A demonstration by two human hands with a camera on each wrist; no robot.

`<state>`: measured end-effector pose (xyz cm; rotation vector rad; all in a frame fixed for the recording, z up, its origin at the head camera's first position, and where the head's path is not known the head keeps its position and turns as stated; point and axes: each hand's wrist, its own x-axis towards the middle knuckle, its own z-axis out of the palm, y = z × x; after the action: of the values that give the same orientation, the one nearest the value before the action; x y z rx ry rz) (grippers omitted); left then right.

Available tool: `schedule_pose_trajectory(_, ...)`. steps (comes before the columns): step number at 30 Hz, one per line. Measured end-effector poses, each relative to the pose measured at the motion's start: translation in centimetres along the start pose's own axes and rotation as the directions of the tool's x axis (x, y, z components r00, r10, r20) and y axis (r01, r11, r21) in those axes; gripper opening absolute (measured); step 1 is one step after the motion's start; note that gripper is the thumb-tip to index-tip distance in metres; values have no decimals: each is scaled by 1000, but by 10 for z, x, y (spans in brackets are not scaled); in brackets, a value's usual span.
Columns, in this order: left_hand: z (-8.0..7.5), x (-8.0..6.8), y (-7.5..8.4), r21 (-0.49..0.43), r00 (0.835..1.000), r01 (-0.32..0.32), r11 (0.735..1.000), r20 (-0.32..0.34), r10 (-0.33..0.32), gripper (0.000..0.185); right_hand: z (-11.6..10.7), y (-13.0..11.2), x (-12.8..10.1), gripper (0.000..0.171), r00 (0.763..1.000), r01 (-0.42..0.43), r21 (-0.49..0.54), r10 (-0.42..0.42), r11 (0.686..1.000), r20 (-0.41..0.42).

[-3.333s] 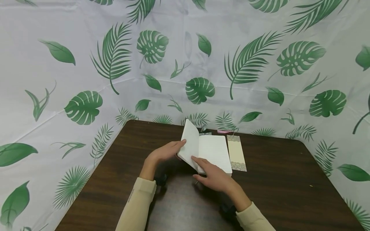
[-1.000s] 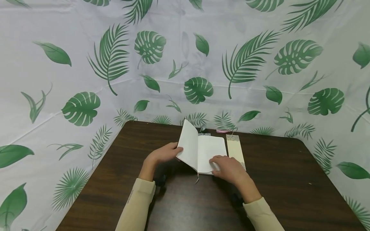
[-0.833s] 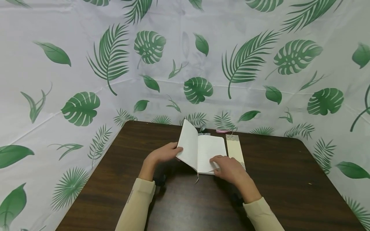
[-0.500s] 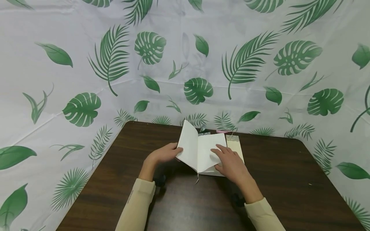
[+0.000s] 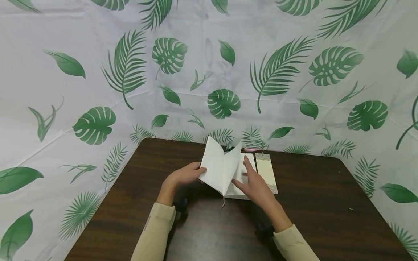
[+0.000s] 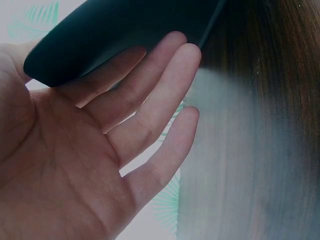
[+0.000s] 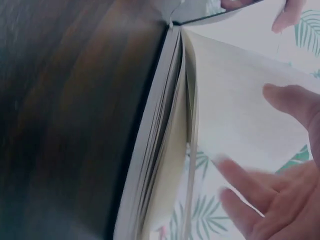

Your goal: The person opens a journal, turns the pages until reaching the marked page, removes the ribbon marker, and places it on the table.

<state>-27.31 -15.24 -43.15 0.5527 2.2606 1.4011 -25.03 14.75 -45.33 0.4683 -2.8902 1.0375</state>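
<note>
I'm propping the notebook (image 5: 225, 174) open on the table (image 5: 326, 203) between my hands — left hand (image 5: 184, 174) cradling its raised cover, fingers straight; right hand (image 5: 253, 183) lifting a thin, floppy page, fingers relaxed. A bookmark (image 5: 266, 172) is lying just right — spare room beyond.

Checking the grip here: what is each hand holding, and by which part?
The left hand props the notebook by its raised left cover. The right hand lifts a page with straight fingers, gripping nothing.
</note>
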Motion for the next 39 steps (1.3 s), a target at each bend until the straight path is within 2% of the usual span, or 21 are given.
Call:
schedule_pose_trajectory(3, 0, 0, 0, 5, 1000, 4, 1000, -4, -4, 39, 5, 0, -1, 93, 995, -46, 73, 38, 996, 96)
schedule_pose_trajectory(8, 0, -1, 2, 14, 1000, 8, 1000, -10, -7, 40, 15, -2, -4, 76, 982, -2, 130, -23, 991, 190)
schedule_pose_trajectory(13, 1, -3, 4, 16, 1000, -1, 1000, -17, 1, 41, 23, -6, -8, 73, 963, 57, 127, -88, 990, 256)
schedule_pose_trajectory(18, 2, -1, 4, 6, 1000, -19, 1000, -2, 19, 48, 26, -12, -11, 73, 950, 65, 95, -90, 993, 299)
schedule_pose_trajectory(23, 5, 0, 6, 31, 998, 60, 998, -39, -58, 69, 26, -15, -13, 73, 946, 81, 61, -96, 995, 310)
schedule_pose_trajectory(25, 6, 0, 7, 41, 995, 81, 996, -53, -79, 72, 27, -15, -14, 73, 945, 100, 50, -111, 994, 308)
schedule_pose_trajectory(32, 2, -1, 3, 43, 1000, 6, 999, -27, -4, 47, 28, -15, -13, 69, 944, 154, 28, -156, 988, 292)
schedule_pose_trajectory(39, 2, -1, 3, 30, 999, 20, 999, -26, -19, 42, 29, -11, -11, 66, 953, 206, -57, -187, 977, 237)
